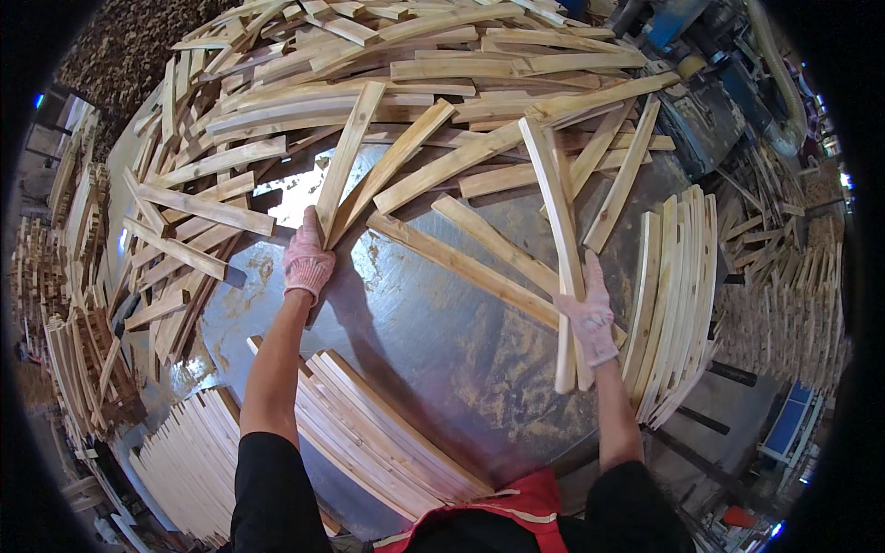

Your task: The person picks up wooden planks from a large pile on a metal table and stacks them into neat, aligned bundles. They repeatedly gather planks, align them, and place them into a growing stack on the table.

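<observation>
My left hand (308,260), in a pinkish knitted glove, grips the near end of a wooden strip (354,152) that points away from me. A second wooden strip (393,171) meets it at that end; whether the hand holds this one too cannot be told. My right hand (592,314), gloved alike, has its thumb across a pale wooden strip (553,200) and a finger stretched along its side. Part of another strip (585,375) shows beneath that one. Two strips lie slanting between the hands, the longer one (463,269) running under the right hand's strip.
A metal table (429,373) carries a large loose heap of strips (415,69) at its far side. Neat rows of strips stand near me (373,428), at lower left (187,463) and at right (671,297). Machinery (698,117) borders the far right.
</observation>
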A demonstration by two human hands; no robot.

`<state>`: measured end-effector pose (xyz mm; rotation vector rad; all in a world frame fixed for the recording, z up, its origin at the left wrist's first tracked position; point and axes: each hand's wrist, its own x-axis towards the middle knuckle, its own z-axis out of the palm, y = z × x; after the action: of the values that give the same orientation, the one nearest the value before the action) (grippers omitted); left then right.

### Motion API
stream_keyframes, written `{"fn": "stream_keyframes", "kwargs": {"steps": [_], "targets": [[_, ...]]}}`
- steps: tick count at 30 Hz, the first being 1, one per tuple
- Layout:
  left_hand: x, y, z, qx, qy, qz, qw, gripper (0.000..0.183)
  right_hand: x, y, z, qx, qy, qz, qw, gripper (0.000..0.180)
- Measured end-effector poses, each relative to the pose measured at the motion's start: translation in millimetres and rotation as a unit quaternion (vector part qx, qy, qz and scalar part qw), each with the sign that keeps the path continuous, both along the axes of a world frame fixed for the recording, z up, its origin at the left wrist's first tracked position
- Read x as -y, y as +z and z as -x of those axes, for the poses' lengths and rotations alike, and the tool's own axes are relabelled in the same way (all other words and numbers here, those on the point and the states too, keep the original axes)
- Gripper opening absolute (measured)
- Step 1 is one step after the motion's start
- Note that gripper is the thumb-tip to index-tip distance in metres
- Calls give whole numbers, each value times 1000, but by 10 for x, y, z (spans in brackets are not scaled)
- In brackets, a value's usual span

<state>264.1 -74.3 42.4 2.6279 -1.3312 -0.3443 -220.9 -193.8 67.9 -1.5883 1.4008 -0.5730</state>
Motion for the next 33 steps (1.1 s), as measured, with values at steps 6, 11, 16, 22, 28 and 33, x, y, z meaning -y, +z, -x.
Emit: {"fn": "stream_keyframes", "kwargs": {"steps": [6,11,16,22,28,33], "targets": [[-257,549,-169,141,-58,82,985,83,247,951,-425,155,93,-11,983,90],[-1209,1445,-257,46,112,67,990,85,190,1153,-875,163,158,44,973,64],[-3050,1372,479,-365,241,381,814,85,-1217,653,-564,255,250,-263,896,83],[-4571,254,2230,-459,452,260,719,97,-2422,-21,-812,-78,525,-84,844,76],[-4925,-156,2316,-288,320,135,892,70,-2373,-321,-1292,-196,515,176,816,77],[-4367,-320,1926,-151,379,319,856,76,-2710,-643,-1561,-212,450,274,823,81]]}}
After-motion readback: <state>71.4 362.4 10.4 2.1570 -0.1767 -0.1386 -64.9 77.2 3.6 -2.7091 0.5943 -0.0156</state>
